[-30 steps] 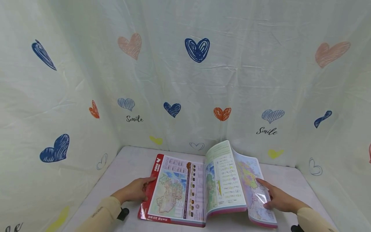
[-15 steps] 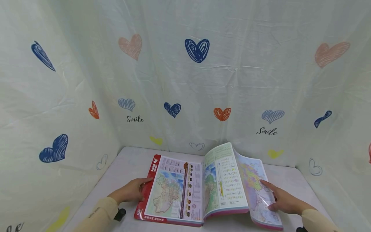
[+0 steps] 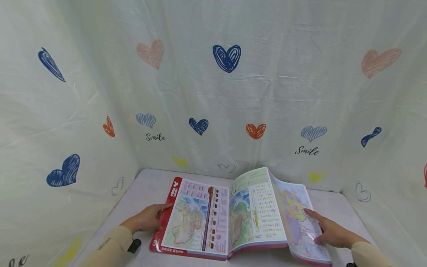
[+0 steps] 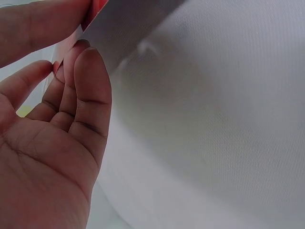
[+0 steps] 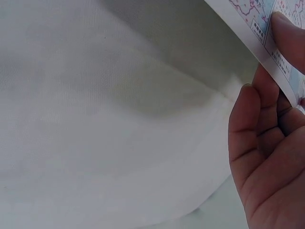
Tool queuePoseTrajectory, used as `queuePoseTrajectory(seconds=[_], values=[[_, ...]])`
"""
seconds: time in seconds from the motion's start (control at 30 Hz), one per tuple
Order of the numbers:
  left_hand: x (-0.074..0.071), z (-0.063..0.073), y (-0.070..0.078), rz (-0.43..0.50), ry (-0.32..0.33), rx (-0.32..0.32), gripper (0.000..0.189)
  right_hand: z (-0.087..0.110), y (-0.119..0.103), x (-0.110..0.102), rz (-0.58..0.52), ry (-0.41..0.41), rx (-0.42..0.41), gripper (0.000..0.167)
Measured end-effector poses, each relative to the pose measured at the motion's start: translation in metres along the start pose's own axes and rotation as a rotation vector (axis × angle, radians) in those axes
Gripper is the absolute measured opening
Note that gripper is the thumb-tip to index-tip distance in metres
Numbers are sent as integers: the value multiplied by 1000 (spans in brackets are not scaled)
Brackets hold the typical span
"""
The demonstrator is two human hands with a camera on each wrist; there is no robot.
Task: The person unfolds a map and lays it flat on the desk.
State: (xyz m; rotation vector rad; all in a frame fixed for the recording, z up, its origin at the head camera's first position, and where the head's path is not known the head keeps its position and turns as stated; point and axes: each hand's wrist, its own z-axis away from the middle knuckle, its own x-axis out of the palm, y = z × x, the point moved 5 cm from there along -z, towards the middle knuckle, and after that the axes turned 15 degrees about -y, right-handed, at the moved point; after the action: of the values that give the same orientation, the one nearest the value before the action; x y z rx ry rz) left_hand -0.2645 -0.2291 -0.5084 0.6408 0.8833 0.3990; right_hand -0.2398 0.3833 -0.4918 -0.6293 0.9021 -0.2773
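An open map book lies spread across the table, its red-bordered left side [image 3: 186,226] printed with a map and small pictures. Its middle leaf [image 3: 263,207], with a map and lines of text, arches up off the table. Beyond that leaf is the right page [image 3: 297,211], a colourful glossy map. My left hand [image 3: 145,218] pinches the red left edge; the left wrist view has the thumb above and fingers [image 4: 93,76] beneath it. On the far side my right hand [image 3: 333,231] grips the right page's outer edge, fingers [image 5: 245,114] under the paper.
The white tabletop [image 3: 133,196] has rounded far corners. Pale curtains [image 3: 283,92] printed with hearts and "Smile" surround it at the back and both sides. Dark wrist straps [image 3: 134,245] show at the sleeves.
My left hand has drawn the red left edge further left. My right hand has shifted right and slightly nearer with its page. The book is spread wider, and the arched leaf sits a little lower.
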Motion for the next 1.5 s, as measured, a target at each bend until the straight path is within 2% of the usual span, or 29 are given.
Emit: queuePoseTrajectory(seconds=[0.2,0.5,1.1,1.5], values=[[-2,0,-2,-5,4,-13,85,1,7,-2,56,19,14,100],[-6,2,-6,-27,10,-28,84,6,10,-4,72,23,46,99],[-12,3,-13,-15,14,-42,83,15,25,-8,224,64,41,97],[-15,5,-18,-28,23,-60,84,19,42,-9,236,48,133,91]])
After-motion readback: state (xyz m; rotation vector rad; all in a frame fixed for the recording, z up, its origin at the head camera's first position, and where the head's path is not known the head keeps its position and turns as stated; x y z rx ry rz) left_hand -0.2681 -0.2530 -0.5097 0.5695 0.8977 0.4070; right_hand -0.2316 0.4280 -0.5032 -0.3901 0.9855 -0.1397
